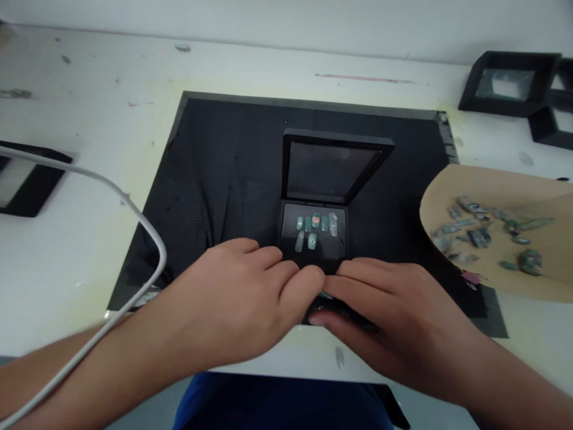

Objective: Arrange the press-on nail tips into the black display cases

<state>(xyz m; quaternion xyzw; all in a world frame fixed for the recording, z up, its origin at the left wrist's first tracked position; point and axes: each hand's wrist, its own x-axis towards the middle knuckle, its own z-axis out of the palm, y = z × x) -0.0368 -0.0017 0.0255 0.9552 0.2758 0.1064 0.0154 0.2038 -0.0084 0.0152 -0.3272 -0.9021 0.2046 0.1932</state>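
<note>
A small black display box stands open on a black mat, its clear-windowed lid tilted up behind. Several pale green press-on nails lie on its dark insert. My left hand and my right hand meet at the box's front edge, fingers curled together and fingertips touching. A greenish nail tip shows between the fingers; which hand pinches it is unclear.
A tan paper sheet at the right carries several loose greenish nails. Empty black frame boxes sit at the far right corner, another at the left. A white cable crosses my left arm. One loose nail lies near the table's front edge.
</note>
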